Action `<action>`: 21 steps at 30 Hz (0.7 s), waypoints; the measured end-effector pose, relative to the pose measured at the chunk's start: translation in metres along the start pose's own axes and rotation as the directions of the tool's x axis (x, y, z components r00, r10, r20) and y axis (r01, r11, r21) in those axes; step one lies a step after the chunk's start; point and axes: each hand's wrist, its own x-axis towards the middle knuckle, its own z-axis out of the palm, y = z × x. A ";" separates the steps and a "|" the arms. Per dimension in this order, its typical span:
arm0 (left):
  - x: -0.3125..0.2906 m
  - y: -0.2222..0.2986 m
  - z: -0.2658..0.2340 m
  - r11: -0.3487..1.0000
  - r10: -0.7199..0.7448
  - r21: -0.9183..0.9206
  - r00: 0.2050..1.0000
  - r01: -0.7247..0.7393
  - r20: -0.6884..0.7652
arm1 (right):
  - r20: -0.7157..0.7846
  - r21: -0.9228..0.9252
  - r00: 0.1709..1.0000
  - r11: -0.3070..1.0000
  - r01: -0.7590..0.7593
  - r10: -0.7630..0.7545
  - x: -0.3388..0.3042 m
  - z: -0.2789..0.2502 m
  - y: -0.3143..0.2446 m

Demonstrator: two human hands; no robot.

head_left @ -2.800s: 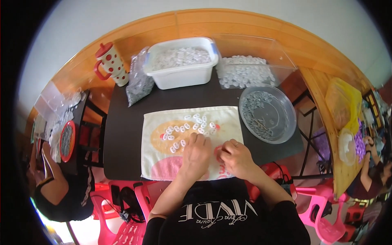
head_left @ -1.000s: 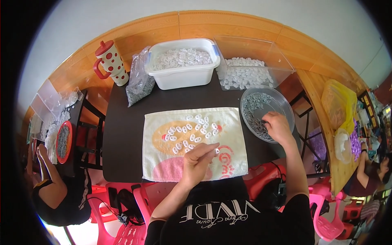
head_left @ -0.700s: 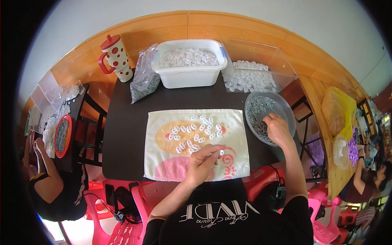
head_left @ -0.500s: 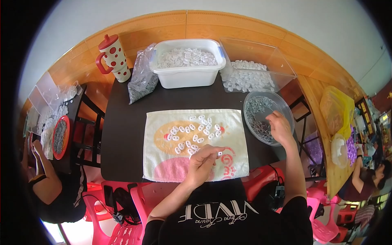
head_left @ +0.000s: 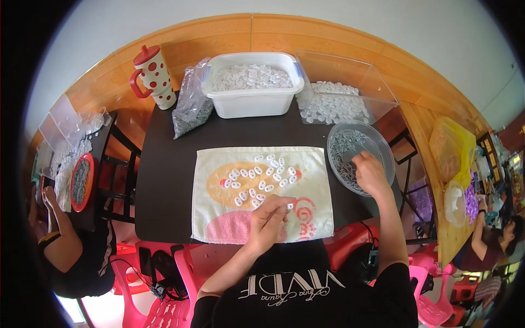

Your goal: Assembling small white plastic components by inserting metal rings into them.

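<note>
My left hand (head_left: 267, 223) is closed over the lower part of a cream towel (head_left: 213, 164), a small white plastic piece (head_left: 290, 206) pinched at its fingertips. Several similar white oval pieces with holes (head_left: 255, 173) lie spread on the towel beyond it. On the right, my right hand (head_left: 372, 174) reaches into a round clear bowl (head_left: 389, 158) with its fingers drawn together. Small grey metal screws (head_left: 345, 143) line the bowl. Whatever those fingertips hold is hidden.
At the back stand a spotted tumbler (head_left: 155, 82), a bag of grey hardware (head_left: 188, 117), a white tub (head_left: 251, 104) of white pieces and a clear box (head_left: 333, 109) of more. Other people sit left (head_left: 65, 246) and right (head_left: 500, 240). The dark table (head_left: 158, 180) ends near my body.
My right hand has moved down and slightly left into the bowl, its fingers drawing together. The white piece in my left hand has shifted slightly; that hand stays over the towel.
</note>
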 end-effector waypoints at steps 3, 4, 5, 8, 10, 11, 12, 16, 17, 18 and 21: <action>-0.001 -0.001 0.001 0.988 -0.097 -0.122 0.994 0.090 -0.055 | -0.075 0.381 0.994 0.923 -0.051 0.086 -0.001 -0.008 -0.011; -0.001 -0.002 0.002 0.989 -0.066 -0.139 0.996 0.059 -0.051 | -0.060 0.612 0.983 0.784 -0.101 0.174 -0.003 -0.013 -0.017; 0.000 -0.004 0.001 0.987 -0.038 -0.156 0.998 0.031 -0.043 | -0.054 0.618 0.985 0.780 -0.098 0.167 -0.005 -0.018 -0.031; 0.001 -0.007 -0.004 0.989 0.001 -0.149 1.000 -0.001 0.004 | -0.057 0.962 0.984 0.274 0.008 0.171 -0.011 -0.026 -0.096; -0.002 -0.007 -0.004 0.973 -0.042 -0.227 0.999 0.037 -0.020 | -0.066 0.984 0.994 0.170 0.049 0.092 -0.017 -0.027 -0.132; -0.003 -0.007 -0.004 0.950 -0.082 -0.304 0.996 0.067 -0.036 | -0.060 0.990 0.995 0.134 0.049 0.074 -0.018 -0.027 -0.147; -0.003 -0.004 -0.004 0.951 -0.084 -0.301 0.996 0.068 -0.040 | -0.058 0.990 0.996 0.130 0.049 0.071 -0.018 -0.025 -0.154; -0.001 0.005 -0.003 0.953 -0.157 -0.266 0.987 0.147 -0.020 | -0.220 0.936 0.973 0.296 0.189 0.075 -0.018 -0.016 -0.168; -0.001 0.004 -0.002 0.962 -0.127 -0.247 0.992 0.118 -0.021 | -0.196 0.951 0.974 0.266 0.160 0.115 -0.020 -0.013 -0.169; -0.002 0.003 -0.003 0.961 -0.128 -0.251 0.992 0.118 -0.022 | -0.194 0.950 0.974 0.268 0.158 0.113 -0.021 -0.013 -0.170; -0.004 -0.003 -0.005 0.975 -0.107 -0.197 0.994 0.104 -0.008 | -0.184 0.944 0.974 0.300 0.137 0.136 -0.023 -0.011 -0.170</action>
